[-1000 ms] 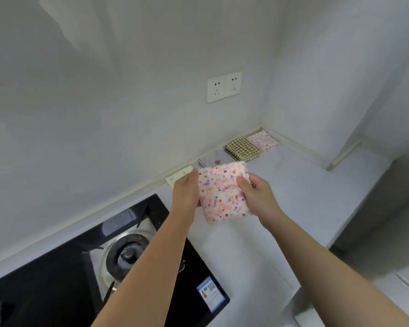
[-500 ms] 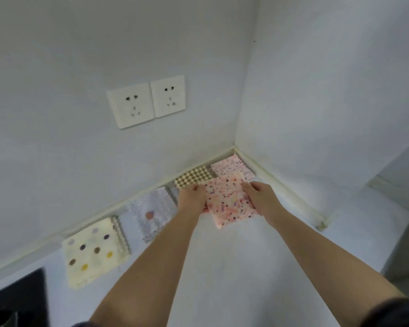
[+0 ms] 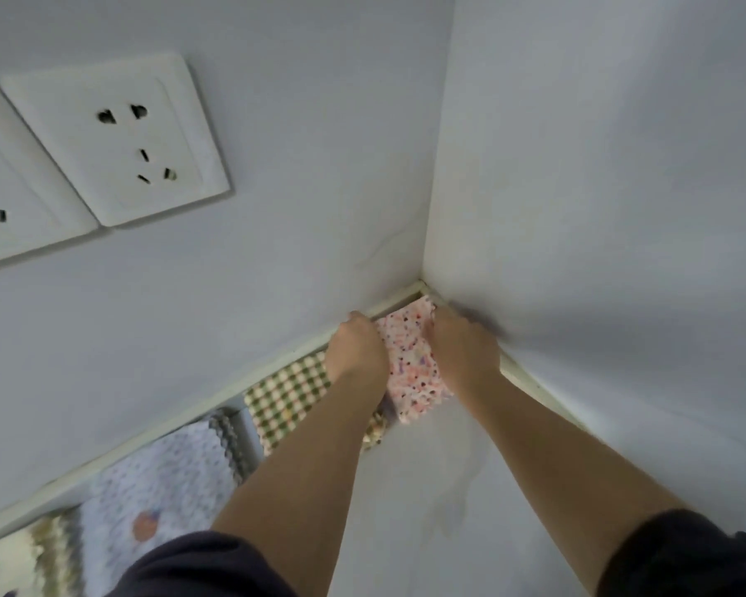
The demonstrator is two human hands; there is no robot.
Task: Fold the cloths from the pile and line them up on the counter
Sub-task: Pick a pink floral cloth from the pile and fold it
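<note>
Pink speckled cloth is sitting folded in the corner of the bench, just beside a green checked cloth. Both the left hand and the right hand are gripping its opposite edges, fingers curled down.

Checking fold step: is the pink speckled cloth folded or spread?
Folded: pink speckled cloth is a compact rectangle between left hand and right hand.

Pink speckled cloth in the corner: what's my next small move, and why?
Probably release it and lift both hands away. The left hand and right hand hold the sides of the pink speckled cloth, which looks folded and sits in the wall corner, next to the green checked cloth in the row.
</note>
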